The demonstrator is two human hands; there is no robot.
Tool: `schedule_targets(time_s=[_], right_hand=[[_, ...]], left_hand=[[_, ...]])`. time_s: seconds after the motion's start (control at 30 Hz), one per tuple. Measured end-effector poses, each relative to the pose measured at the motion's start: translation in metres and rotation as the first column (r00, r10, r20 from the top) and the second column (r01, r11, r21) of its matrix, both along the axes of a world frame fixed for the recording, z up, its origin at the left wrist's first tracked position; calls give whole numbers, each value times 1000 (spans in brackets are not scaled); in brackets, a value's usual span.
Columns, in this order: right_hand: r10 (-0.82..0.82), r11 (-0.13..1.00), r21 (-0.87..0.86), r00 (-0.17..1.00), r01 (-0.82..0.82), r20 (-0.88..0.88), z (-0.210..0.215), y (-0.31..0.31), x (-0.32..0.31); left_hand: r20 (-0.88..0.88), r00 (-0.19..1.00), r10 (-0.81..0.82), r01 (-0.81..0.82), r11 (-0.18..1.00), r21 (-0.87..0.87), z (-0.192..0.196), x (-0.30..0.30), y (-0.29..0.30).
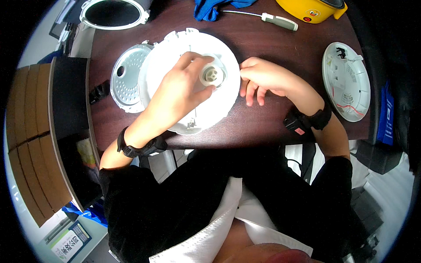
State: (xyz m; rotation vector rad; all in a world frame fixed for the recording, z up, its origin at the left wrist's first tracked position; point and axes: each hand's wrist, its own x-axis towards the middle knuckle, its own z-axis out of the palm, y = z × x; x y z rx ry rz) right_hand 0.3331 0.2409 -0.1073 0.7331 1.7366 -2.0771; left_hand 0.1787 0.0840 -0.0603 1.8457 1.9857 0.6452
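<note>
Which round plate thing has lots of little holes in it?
The silvery metal disc, tucked partly under the big white plastic lid on its left side. The other round pieces are white plastic without that dotted pattern.

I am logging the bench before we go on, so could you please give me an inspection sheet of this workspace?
Surface: dark brown table.
Job's things: white round lid with a grey centre knob.
Clutter: perforated metal plate, screwdriver, blue cloth, yellow cooker, second white lid part.
Grippers: left hand grips the knob; right hand rests at the lid's edge.
Cables: red wire on the second part.
Surroundings: white ring, wooden panels.
</note>
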Motion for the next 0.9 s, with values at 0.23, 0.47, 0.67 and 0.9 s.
schedule_targets(time_s=[0.23,0.47,0.67,0.9], right_hand=[[-8,982,-187,998,-4,-63,-11,-11,-2],[-14,983,-183,989,-13,-148,-4,-17,-2],[-230,930,-333,951,153,-206,-11,-29,-4],[-237,931,-328,950,161,-205,-14,-32,-7]], left_hand=[[-24,999,26,-26,999,28,-4,-4,-11],[18,999,38,-38,998,42,-8,-5,-14],[24,999,27,-29,998,62,-5,-7,-18],[-5,1000,12,-12,998,56,-3,-7,-21]])
